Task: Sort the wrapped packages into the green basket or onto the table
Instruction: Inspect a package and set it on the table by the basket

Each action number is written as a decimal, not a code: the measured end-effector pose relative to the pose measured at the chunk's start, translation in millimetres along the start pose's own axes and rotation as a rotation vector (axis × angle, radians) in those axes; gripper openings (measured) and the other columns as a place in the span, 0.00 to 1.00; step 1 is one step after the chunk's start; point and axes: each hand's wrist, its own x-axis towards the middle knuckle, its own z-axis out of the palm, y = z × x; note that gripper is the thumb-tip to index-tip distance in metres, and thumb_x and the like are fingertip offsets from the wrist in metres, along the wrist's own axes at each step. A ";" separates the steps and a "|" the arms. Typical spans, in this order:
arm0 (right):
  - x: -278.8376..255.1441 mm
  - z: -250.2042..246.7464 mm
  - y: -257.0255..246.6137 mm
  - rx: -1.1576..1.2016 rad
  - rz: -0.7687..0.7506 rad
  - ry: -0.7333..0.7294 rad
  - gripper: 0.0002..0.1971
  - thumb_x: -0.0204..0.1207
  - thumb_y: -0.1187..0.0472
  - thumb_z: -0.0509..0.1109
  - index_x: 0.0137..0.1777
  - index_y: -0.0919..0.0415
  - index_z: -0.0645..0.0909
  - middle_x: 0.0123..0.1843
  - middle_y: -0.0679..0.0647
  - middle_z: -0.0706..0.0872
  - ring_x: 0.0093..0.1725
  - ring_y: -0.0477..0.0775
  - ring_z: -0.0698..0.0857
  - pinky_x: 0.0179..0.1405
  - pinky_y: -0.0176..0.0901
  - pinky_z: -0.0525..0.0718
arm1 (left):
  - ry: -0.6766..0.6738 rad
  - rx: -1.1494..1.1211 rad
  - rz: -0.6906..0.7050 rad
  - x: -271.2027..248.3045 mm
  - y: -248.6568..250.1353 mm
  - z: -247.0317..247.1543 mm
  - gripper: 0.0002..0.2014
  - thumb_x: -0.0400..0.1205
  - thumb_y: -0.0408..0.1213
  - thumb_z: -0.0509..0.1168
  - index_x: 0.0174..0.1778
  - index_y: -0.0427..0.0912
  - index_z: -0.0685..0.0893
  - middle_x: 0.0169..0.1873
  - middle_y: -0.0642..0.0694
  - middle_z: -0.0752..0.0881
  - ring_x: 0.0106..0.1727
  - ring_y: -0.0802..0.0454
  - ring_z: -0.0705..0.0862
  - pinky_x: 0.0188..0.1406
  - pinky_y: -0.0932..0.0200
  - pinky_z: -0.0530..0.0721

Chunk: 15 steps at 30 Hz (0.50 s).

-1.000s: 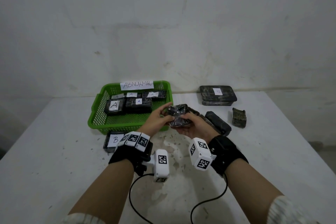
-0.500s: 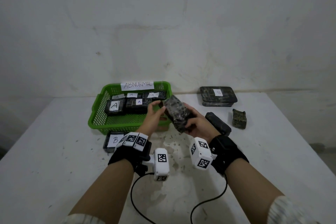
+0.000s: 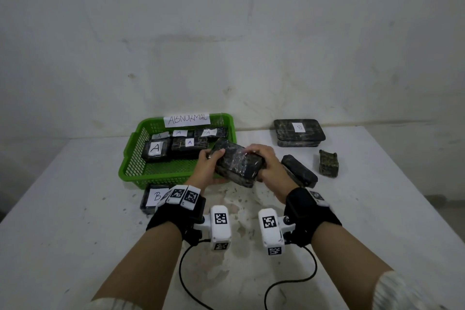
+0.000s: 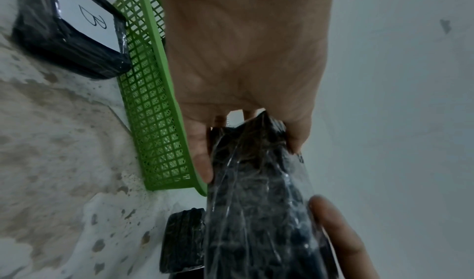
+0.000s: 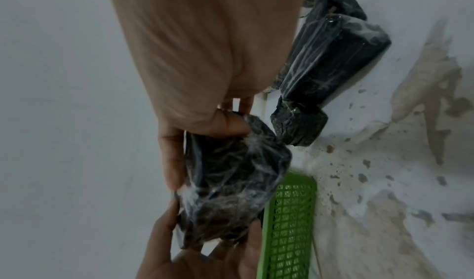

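Both hands hold one dark package wrapped in clear film [image 3: 237,165] above the table, just right of the green basket [image 3: 130,156]. My left hand [image 3: 210,165] grips its left end [image 4: 256,182], thumb on top and fingers beneath. My right hand [image 3: 264,161] grips its right end [image 5: 231,178]. No label shows on the faces in view. The basket carries an "ABNORMAL" sign [image 3: 187,119] and holds several packages labelled A [image 3: 156,149].
A package labelled B [image 3: 153,197] lies in front of the basket. A stack of flat packages with a B label [image 3: 298,132] sits at the back right. A long dark package [image 3: 298,171] and a small one [image 3: 327,163] lie right of my hands.
The package was turned from standing on end to lying almost flat between my hands, and it sits a little lower. Both hands shifted their grip to its ends.
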 end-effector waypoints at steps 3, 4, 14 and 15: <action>8.6 -6.1 6.1 0.384 0.260 0.099 0.32 0.78 0.78 0.58 0.74 0.45 0.67 0.60 0.52 0.76 0.55 0.55 0.79 0.43 0.45 0.80 | -0.005 -0.118 0.033 0.6 2.6 -1.4 0.14 0.83 0.37 0.61 0.61 0.43 0.66 0.57 0.38 0.77 0.57 0.39 0.81 0.51 0.37 0.85; 11.6 -8.6 8.0 0.446 0.354 0.102 0.26 0.82 0.71 0.59 0.75 0.46 0.68 0.59 0.54 0.80 0.53 0.56 0.81 0.41 0.47 0.80 | -0.013 -0.148 0.058 0.8 3.3 -1.2 0.12 0.83 0.35 0.61 0.59 0.44 0.66 0.56 0.39 0.78 0.57 0.39 0.81 0.49 0.39 0.87; 23.5 -18.7 12.9 0.499 0.352 0.165 0.14 0.75 0.79 0.67 0.46 0.58 0.75 0.47 0.57 0.81 0.43 0.56 0.82 0.44 0.51 0.81 | -0.039 0.195 0.150 -7.1 16.5 11.7 0.20 0.83 0.24 0.49 0.66 0.41 0.77 0.63 0.43 0.77 0.71 0.42 0.72 0.72 0.36 0.70; 23.6 -20.0 14.9 0.482 0.330 0.167 0.18 0.71 0.83 0.67 0.45 0.57 0.75 0.49 0.58 0.81 0.46 0.59 0.82 0.49 0.54 0.81 | -0.034 0.198 0.139 -8.4 17.9 14.3 0.21 0.83 0.24 0.48 0.69 0.39 0.76 0.64 0.42 0.77 0.70 0.44 0.72 0.70 0.39 0.72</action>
